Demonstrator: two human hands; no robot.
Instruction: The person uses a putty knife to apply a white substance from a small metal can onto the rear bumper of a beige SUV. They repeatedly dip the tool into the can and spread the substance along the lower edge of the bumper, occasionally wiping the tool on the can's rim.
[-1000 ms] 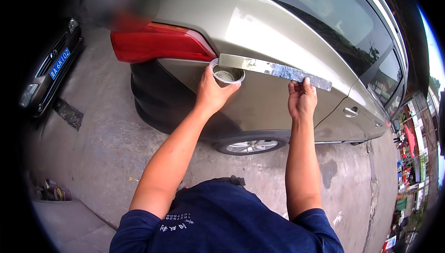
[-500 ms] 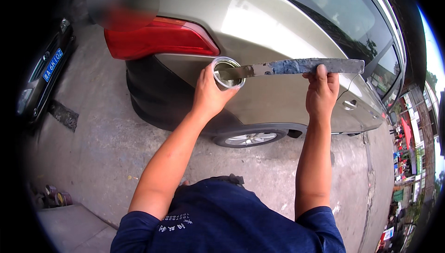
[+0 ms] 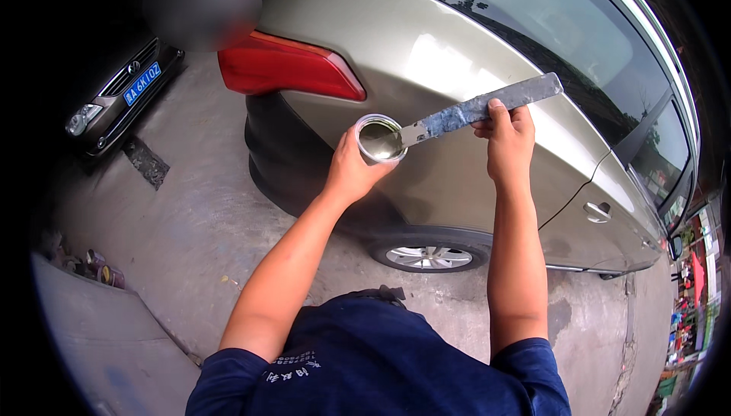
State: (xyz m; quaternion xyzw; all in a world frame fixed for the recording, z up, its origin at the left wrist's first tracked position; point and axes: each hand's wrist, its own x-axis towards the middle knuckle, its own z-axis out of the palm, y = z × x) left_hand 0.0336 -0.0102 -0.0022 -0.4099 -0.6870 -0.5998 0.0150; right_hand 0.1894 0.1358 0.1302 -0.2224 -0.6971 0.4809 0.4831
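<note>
My left hand (image 3: 353, 169) is wrapped round a clear plastic cup (image 3: 371, 122) that holds a grey-green liquid, like paint. A long flat stirring stick (image 3: 464, 116), crusted with blue and grey paint, has its lower end in the cup. Near its upper part my right hand (image 3: 509, 142) pinches the stick between thumb and fingers. The stick slants up to the right from the cup. Beyond both hands stands a champagne-coloured car (image 3: 457, 187) with a red tail light (image 3: 293, 65) and a dark lower bumper (image 3: 285, 157).
At the left, a dark car (image 3: 126, 100) faces this way on the concrete floor (image 3: 198, 225). Several small cans (image 3: 104, 270) lie beside a grey panel (image 3: 106, 340) at the lower left. The champagne car's rear wheel (image 3: 430, 256) is just past my arms.
The stick has tilted, its upper end rising and shifting left. My right hand has moved slightly left. The cup stays in my left hand, and the view has turned a little.
</note>
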